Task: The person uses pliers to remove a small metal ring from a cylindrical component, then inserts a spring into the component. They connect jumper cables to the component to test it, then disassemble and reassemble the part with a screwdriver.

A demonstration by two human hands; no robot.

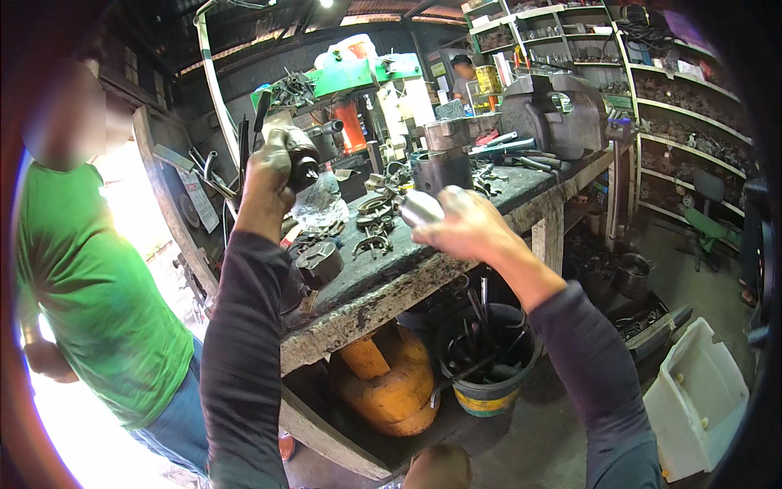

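My left hand is raised over the left part of the workbench, its fingers wrapped round a dark, round metal part. Lower and to the right, my right hand grips a shiny silver metal cylinder near the bench's front edge; motion blurs it a little. Between the hands, curved metal pieces and a crumpled clear plastic bag lie on the greasy top. A grey metal housing sits below my left hand. Behind the silver cylinder stands a dark cylindrical block.
A large vise and hand tools occupy the right of the bench. Under it are an orange gas cylinder and a bucket of metal parts. A person in a green shirt stands left. A white bin is at right.
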